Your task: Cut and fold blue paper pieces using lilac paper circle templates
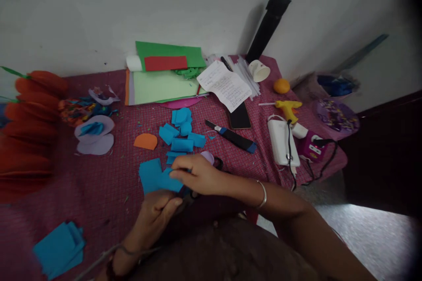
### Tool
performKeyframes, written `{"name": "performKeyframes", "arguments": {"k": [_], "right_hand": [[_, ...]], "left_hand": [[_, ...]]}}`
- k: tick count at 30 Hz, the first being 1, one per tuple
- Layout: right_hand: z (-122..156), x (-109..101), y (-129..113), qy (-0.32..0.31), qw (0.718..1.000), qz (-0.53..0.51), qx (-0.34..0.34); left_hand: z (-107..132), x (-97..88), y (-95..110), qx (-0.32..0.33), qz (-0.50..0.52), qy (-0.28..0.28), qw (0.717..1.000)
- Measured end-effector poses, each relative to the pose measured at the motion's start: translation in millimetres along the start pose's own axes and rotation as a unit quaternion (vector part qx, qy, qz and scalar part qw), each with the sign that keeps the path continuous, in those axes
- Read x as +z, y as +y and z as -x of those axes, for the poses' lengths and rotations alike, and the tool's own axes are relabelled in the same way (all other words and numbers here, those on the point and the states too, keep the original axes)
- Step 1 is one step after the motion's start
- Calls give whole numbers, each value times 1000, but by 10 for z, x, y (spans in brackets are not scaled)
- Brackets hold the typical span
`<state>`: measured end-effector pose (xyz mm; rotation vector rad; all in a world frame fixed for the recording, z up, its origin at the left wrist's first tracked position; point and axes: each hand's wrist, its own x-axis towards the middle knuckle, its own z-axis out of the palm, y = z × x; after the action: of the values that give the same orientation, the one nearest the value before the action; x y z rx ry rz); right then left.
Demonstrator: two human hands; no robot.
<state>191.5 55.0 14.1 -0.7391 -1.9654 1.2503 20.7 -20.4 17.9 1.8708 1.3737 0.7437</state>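
A piece of blue paper (171, 181) is held between my two hands above the near edge of the table. My right hand (196, 173) pinches its upper right corner with thumb and fingers. My left hand (159, 211) grips the lower edge, fingers closed and partly hidden. Just behind it lies more blue paper (149, 173), flat on the cloth. Several folded blue paper pieces (182, 145) sit beyond my right hand, next to an orange paper piece (145, 141). A stack of blue paper squares (61, 248) rests at the lower left.
A utility knife (234, 137), a phone (240, 116) and a handwritten sheet (226, 84) lie on the checked tablecloth (125, 202). At right are a yellow glue gun (288, 109), a white power bank (282, 140) and a corded purple socket box (311, 145). Orange paper pumpkins (29, 131) stand left.
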Motion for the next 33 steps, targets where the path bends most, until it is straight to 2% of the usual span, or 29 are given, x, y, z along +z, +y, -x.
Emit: {"name": "performKeyframes", "arguments": {"k": [3, 4, 6, 8, 10, 13, 16, 20, 23, 25, 28, 29, 31, 33], "right_hand": [[-79, -211, 100, 83, 995, 37, 46], [-108, -302, 143, 91, 992, 67, 53], [-155, -482, 219, 93, 982, 157, 48], [-173, -611, 255, 122, 962, 242, 28], [-162, -648, 243, 142, 955, 260, 11], [-120, -522, 178, 117, 970, 212, -18], [-77, -291, 126, 43, 985, 163, -34], [-33, -71, 102, -19, 987, 156, -35], [-16, -23, 90, -43, 986, 160, -22], [-16, -23, 76, -55, 984, 169, -3], [-27, -40, 43, -36, 980, 195, 24], [-32, -46, 33, -23, 982, 184, 27], [-41, -52, 25, -9, 993, 110, 39], [-46, -45, 43, -12, 997, -17, 76]], "left_hand": [[-26, -349, -111, -18, -27, 17, 999], [-24, -456, -172, -29, -50, 49, 997], [0, -595, -311, -15, -100, 71, 992], [46, -611, -444, 22, -161, 39, 986], [102, -523, -540, 60, -238, -21, 969], [167, -325, -594, 79, -341, -68, 934], [180, -197, -595, 65, -383, -54, 920], [131, -216, -632, 51, -341, -8, 939], [81, -331, -628, 26, -262, 44, 964], [51, -412, -569, 22, -227, 96, 969], [16, -462, -432, 82, -217, 217, 948], [3, -449, -391, 118, -220, 241, 938], [-32, -384, -329, 202, -228, 235, 923], [-79, -291, -288, 261, -236, 189, 917]]}}
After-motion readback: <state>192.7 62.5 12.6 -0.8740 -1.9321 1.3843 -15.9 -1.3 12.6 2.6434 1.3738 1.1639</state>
